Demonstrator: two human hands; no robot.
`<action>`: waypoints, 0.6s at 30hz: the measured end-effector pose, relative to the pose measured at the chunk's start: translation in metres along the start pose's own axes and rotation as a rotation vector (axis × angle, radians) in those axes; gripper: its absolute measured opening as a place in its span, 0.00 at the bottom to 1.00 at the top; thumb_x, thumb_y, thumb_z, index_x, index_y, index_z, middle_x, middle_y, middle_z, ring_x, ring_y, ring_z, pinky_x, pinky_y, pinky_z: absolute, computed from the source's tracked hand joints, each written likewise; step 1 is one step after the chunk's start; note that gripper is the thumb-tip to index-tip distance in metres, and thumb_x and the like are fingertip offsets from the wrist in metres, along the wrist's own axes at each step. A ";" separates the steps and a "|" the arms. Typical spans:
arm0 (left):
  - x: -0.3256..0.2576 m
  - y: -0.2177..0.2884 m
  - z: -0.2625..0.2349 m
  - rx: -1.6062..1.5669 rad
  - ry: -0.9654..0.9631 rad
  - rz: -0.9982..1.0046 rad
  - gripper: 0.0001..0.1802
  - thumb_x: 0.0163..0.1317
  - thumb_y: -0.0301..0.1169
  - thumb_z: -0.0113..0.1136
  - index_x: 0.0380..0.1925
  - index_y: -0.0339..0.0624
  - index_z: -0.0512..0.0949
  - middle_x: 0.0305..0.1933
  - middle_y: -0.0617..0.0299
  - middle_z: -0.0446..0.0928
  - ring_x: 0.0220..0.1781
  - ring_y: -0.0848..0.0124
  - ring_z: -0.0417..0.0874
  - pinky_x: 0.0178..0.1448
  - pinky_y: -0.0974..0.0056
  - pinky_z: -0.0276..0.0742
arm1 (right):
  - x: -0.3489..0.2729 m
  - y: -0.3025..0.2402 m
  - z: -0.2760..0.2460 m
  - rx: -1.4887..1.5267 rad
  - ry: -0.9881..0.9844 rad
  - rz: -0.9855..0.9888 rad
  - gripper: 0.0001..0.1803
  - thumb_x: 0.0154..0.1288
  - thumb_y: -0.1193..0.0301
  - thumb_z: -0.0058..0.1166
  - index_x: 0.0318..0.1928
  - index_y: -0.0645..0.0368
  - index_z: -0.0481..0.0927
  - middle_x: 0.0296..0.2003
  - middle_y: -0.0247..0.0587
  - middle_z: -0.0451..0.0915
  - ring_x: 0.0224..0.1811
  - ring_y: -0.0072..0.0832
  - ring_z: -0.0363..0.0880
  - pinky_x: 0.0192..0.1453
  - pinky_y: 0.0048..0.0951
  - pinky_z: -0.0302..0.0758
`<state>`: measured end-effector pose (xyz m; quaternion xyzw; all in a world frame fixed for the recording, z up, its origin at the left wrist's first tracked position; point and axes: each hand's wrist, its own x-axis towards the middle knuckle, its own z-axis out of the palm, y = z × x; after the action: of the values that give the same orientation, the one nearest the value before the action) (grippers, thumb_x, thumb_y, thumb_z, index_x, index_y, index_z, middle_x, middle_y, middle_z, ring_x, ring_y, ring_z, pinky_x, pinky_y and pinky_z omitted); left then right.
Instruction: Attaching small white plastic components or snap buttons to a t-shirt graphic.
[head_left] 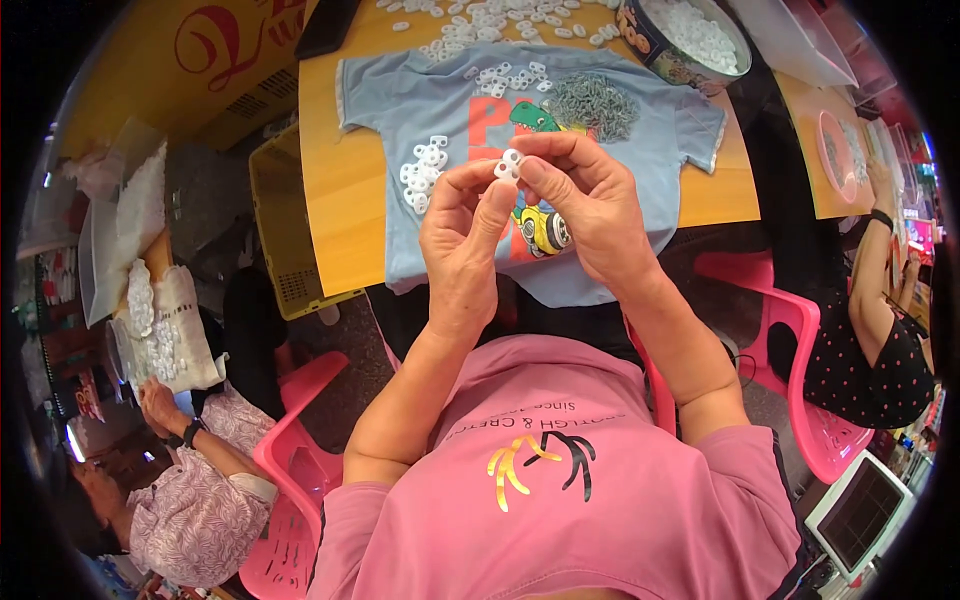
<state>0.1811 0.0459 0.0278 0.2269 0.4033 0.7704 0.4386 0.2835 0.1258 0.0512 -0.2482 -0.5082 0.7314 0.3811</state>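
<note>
While a blue-grey shirt [665, 150] lies spread on the table [350, 225], one small white piece [508, 166] is held over its print, and I count the hours from this piece. At 9 o'clock, a first white heap [424, 178] rests on the cloth. At 7 o'clock, the left hand [462, 240] has thumb and forefinger nearly together, gripping the piece. A second white heap [512, 77] lies at 12 o'clock. At 4 o'clock, the right hand [595, 212] pinches the same piece, thumb close to forefinger. At 2 o'clock are grey screws [597, 106], and farther, a round tin [652, 52].
</note>
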 end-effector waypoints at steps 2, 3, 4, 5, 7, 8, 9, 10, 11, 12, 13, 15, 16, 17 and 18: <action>0.001 -0.009 -0.009 0.006 -0.027 0.016 0.09 0.67 0.29 0.61 0.45 0.40 0.77 0.46 0.66 0.76 0.44 0.81 0.74 0.46 0.74 0.68 | 0.000 -0.001 0.000 0.076 -0.020 0.044 0.13 0.69 0.74 0.56 0.52 0.66 0.78 0.40 0.35 0.81 0.37 0.16 0.76 0.43 0.18 0.75; 0.002 -0.011 -0.010 0.011 -0.050 0.032 0.10 0.67 0.29 0.61 0.46 0.40 0.77 0.49 0.66 0.75 0.46 0.80 0.74 0.49 0.73 0.68 | 0.000 -0.001 -0.001 0.098 -0.035 0.060 0.14 0.69 0.74 0.56 0.53 0.65 0.77 0.40 0.35 0.81 0.38 0.16 0.75 0.43 0.18 0.74; 0.002 -0.012 -0.010 0.010 -0.052 0.033 0.10 0.67 0.29 0.61 0.46 0.40 0.77 0.49 0.66 0.75 0.46 0.80 0.74 0.49 0.73 0.68 | 0.000 -0.001 -0.002 0.120 -0.051 0.076 0.15 0.69 0.74 0.56 0.53 0.65 0.77 0.41 0.35 0.80 0.38 0.16 0.75 0.43 0.18 0.74; 0.002 -0.012 -0.010 -0.001 -0.075 0.052 0.11 0.67 0.31 0.60 0.47 0.41 0.77 0.50 0.65 0.74 0.49 0.79 0.73 0.53 0.71 0.69 | 0.000 -0.002 -0.002 0.119 -0.050 0.074 0.15 0.69 0.74 0.56 0.53 0.65 0.77 0.41 0.35 0.80 0.38 0.16 0.75 0.43 0.18 0.74; 0.004 -0.013 -0.011 -0.012 -0.100 0.072 0.13 0.68 0.33 0.60 0.48 0.41 0.76 0.52 0.64 0.74 0.51 0.77 0.73 0.56 0.69 0.69 | 0.000 -0.003 -0.004 0.130 -0.084 0.077 0.15 0.69 0.74 0.56 0.54 0.66 0.76 0.41 0.35 0.80 0.39 0.17 0.75 0.44 0.19 0.74; 0.005 -0.013 -0.013 0.041 -0.117 0.093 0.15 0.69 0.37 0.59 0.50 0.40 0.76 0.54 0.63 0.73 0.54 0.75 0.72 0.59 0.67 0.68 | 0.000 -0.004 -0.004 0.130 -0.085 0.075 0.15 0.69 0.74 0.56 0.54 0.66 0.76 0.41 0.35 0.80 0.39 0.17 0.75 0.44 0.19 0.74; 0.006 -0.011 -0.013 0.095 -0.134 0.112 0.18 0.69 0.40 0.57 0.51 0.40 0.76 0.56 0.61 0.72 0.57 0.73 0.71 0.61 0.65 0.67 | 0.000 -0.005 -0.005 0.108 -0.102 0.076 0.18 0.69 0.74 0.56 0.56 0.65 0.74 0.42 0.35 0.79 0.39 0.17 0.75 0.44 0.19 0.74; 0.007 -0.010 -0.011 0.095 -0.136 0.112 0.18 0.69 0.40 0.57 0.51 0.40 0.76 0.56 0.61 0.72 0.57 0.73 0.71 0.61 0.65 0.67 | 0.000 -0.006 -0.004 0.085 -0.120 0.076 0.20 0.68 0.73 0.56 0.59 0.65 0.72 0.42 0.35 0.79 0.39 0.18 0.75 0.44 0.20 0.73; 0.008 -0.007 -0.009 0.152 -0.137 0.135 0.20 0.70 0.44 0.55 0.52 0.39 0.77 0.57 0.60 0.72 0.59 0.71 0.71 0.62 0.64 0.67 | 0.000 -0.007 -0.003 0.086 -0.120 0.075 0.20 0.68 0.73 0.56 0.59 0.65 0.72 0.42 0.35 0.79 0.39 0.18 0.75 0.44 0.20 0.73; 0.009 -0.005 -0.007 0.208 -0.139 0.158 0.23 0.70 0.47 0.54 0.53 0.39 0.77 0.58 0.59 0.71 0.60 0.70 0.70 0.63 0.63 0.66 | -0.001 -0.010 -0.002 0.075 -0.132 0.091 0.24 0.68 0.73 0.57 0.62 0.64 0.68 0.42 0.35 0.79 0.39 0.18 0.74 0.44 0.20 0.73; 0.010 -0.005 -0.008 0.208 -0.141 0.159 0.23 0.70 0.47 0.54 0.53 0.39 0.77 0.58 0.59 0.71 0.60 0.70 0.70 0.63 0.63 0.66 | -0.001 -0.011 -0.002 0.064 -0.144 0.108 0.29 0.67 0.73 0.57 0.66 0.63 0.64 0.42 0.36 0.79 0.39 0.18 0.74 0.44 0.20 0.73; 0.014 -0.003 -0.014 0.207 -0.251 0.166 0.24 0.71 0.48 0.51 0.52 0.38 0.78 0.58 0.58 0.71 0.60 0.69 0.70 0.63 0.63 0.67 | -0.001 -0.013 -0.002 0.093 -0.164 0.115 0.33 0.67 0.74 0.58 0.68 0.62 0.60 0.41 0.36 0.78 0.39 0.18 0.74 0.44 0.19 0.72; 0.014 -0.003 -0.014 0.209 -0.252 0.170 0.24 0.71 0.48 0.51 0.52 0.38 0.78 0.58 0.58 0.71 0.60 0.69 0.70 0.63 0.63 0.67 | 0.000 -0.013 -0.003 0.121 -0.186 0.123 0.36 0.67 0.74 0.58 0.71 0.61 0.55 0.41 0.36 0.78 0.39 0.18 0.74 0.44 0.19 0.72; 0.014 -0.003 -0.013 0.205 -0.282 0.188 0.24 0.71 0.48 0.51 0.51 0.38 0.78 0.58 0.58 0.71 0.60 0.68 0.70 0.62 0.63 0.67 | 0.000 -0.016 -0.003 0.122 -0.189 0.119 0.36 0.67 0.74 0.58 0.71 0.61 0.55 0.41 0.36 0.78 0.39 0.18 0.74 0.44 0.19 0.72; 0.013 -0.003 -0.012 0.202 -0.312 0.208 0.24 0.71 0.48 0.50 0.51 0.38 0.78 0.59 0.58 0.71 0.60 0.68 0.71 0.62 0.63 0.67 | -0.001 -0.019 -0.004 0.151 -0.200 0.173 0.38 0.67 0.74 0.58 0.71 0.60 0.54 0.41 0.35 0.77 0.40 0.18 0.74 0.44 0.19 0.72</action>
<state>0.1670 0.0528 0.0185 0.4266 0.3804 0.7226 0.3888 0.2924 0.1307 0.0673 -0.1877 -0.4639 0.8187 0.2816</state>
